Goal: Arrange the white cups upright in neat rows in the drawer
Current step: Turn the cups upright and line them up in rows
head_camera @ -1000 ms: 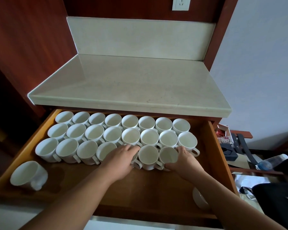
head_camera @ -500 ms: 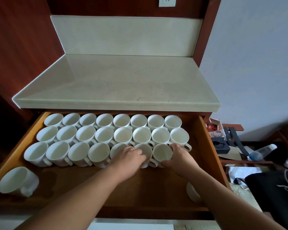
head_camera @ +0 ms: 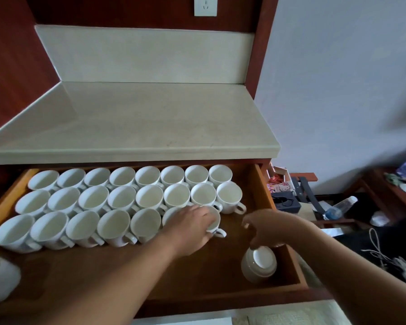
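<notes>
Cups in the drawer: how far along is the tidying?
Two back rows stand full and upright. The left hand grips the front row's end cup; the right hand reaches for a tipped cup. A loose cup lies front-left, unplaced.

Glossy white ceramic cups (head_camera: pixel 150 198), smooth varnished wooden drawer (head_camera: pixel 197 277), matt pale stone countertop (head_camera: pixel 138 118)

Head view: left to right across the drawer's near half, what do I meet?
Lone cup at the near-left corner → left hand, gripping the front row's last cup → tipped cup by the right hand → drawer's right wall.
</notes>
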Demonstrator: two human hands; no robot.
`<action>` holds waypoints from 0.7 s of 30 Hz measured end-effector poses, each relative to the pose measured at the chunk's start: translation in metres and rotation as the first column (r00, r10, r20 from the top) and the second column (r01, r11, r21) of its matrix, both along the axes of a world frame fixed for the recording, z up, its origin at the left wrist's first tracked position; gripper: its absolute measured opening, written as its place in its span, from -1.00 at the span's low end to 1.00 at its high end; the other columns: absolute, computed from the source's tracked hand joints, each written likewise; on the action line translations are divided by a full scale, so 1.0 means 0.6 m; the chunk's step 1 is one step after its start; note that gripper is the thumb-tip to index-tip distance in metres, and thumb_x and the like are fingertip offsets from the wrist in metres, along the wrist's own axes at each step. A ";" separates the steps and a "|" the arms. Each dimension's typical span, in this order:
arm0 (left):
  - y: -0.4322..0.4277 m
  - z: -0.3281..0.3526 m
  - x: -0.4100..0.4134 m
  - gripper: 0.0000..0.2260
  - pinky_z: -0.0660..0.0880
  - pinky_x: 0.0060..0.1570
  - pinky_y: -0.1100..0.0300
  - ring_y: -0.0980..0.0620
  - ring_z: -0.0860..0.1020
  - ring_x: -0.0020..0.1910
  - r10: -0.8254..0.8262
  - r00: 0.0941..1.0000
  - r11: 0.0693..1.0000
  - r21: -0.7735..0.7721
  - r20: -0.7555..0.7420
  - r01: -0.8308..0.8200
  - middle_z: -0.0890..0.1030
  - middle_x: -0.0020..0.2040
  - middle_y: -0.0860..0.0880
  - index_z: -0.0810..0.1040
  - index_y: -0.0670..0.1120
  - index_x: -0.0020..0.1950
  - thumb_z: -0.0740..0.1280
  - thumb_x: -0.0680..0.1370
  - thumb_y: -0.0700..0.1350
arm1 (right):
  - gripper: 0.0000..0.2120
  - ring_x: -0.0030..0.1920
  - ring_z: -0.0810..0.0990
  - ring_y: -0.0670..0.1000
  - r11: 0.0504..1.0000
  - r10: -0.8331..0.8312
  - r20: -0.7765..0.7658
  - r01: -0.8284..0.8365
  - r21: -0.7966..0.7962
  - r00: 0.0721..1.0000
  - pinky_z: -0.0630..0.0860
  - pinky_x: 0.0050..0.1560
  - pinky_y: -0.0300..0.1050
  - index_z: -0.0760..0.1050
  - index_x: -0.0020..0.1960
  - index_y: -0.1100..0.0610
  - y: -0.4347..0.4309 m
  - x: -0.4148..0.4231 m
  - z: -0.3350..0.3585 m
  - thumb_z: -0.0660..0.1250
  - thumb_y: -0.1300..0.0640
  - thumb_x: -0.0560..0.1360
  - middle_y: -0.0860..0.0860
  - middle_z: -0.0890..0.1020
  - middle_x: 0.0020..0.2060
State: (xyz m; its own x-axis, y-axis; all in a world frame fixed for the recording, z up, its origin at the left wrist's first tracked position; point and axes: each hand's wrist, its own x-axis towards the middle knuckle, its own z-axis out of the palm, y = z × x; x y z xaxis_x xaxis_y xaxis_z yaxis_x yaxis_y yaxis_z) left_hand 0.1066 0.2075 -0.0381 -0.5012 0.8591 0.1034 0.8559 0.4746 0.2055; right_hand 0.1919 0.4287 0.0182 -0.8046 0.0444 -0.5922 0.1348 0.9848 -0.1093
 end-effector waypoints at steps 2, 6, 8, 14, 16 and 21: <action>0.023 -0.007 0.007 -0.86 0.38 0.04 0.08 -0.03 0.53 0.16 0.001 1.000 0.998 -0.070 -0.018 -0.002 0.58 0.14 0.03 0.52 0.01 0.14 0.31 0.61 0.00 | -0.36 0.30 0.52 0.09 0.983 0.136 0.141 -0.151 0.105 0.981 0.50 0.28 0.04 0.42 0.45 0.01 -0.009 0.021 -0.014 0.53 -0.07 0.44 0.02 0.53 0.32; 0.040 -0.024 0.004 -0.91 0.45 -0.05 0.00 -0.17 0.59 0.08 0.079 0.995 0.986 -0.143 -0.064 -0.088 0.63 0.06 -0.03 0.50 -0.01 0.06 0.29 0.61 -0.02 | -0.26 0.23 0.57 0.19 0.957 0.171 0.154 -0.201 0.208 0.973 0.59 0.17 0.17 0.41 0.42 0.02 -0.018 0.039 -0.048 0.62 -0.08 0.33 0.10 0.43 0.33; 0.040 -0.027 0.002 -0.92 0.43 -0.09 0.02 -0.17 0.60 0.04 0.091 0.994 0.987 -0.127 -0.064 -0.098 0.64 0.04 -0.02 0.50 0.01 0.03 0.31 0.60 -0.02 | -0.25 0.25 0.56 0.21 0.967 0.152 0.147 -0.178 0.182 0.977 0.58 0.18 0.17 0.39 0.43 0.02 -0.020 0.041 -0.057 0.62 -0.04 0.33 0.11 0.39 0.37; 0.040 -0.009 0.011 -0.91 0.48 -0.11 0.16 0.13 0.57 -0.02 0.245 0.928 0.947 0.135 0.281 -0.290 0.63 -0.04 0.16 0.56 0.09 -0.01 0.38 0.53 0.05 | -0.35 0.28 0.50 0.08 0.997 0.061 0.046 -0.063 0.042 0.997 0.50 0.19 -0.02 0.42 0.41 0.06 -0.008 0.025 -0.027 0.54 -0.11 0.42 0.03 0.52 0.30; 0.045 0.014 0.019 -0.90 0.55 -0.12 0.15 0.20 0.60 -0.13 0.350 0.791 0.852 0.180 0.502 -0.491 0.67 -0.14 0.18 0.61 0.09 -0.07 0.40 0.51 0.09 | -0.37 0.18 0.54 0.04 0.999 -0.023 -0.038 0.022 -0.027 0.999 0.52 0.11 -0.06 0.46 0.37 0.05 0.001 0.017 0.005 0.52 -0.19 0.40 0.01 0.56 0.24; 0.059 0.077 0.015 -0.42 0.51 -0.32 0.13 -0.09 0.71 -0.19 0.167 -0.024 0.766 -0.145 0.986 -0.627 0.69 0.12 -0.17 0.62 -0.09 0.21 0.38 0.49 0.38 | -0.36 -0.04 0.56 -0.10 0.949 -0.229 -0.292 0.146 -0.281 0.929 0.57 -0.04 -0.19 0.48 0.35 -0.01 0.013 0.009 0.091 0.55 -0.17 0.35 -0.10 0.58 0.08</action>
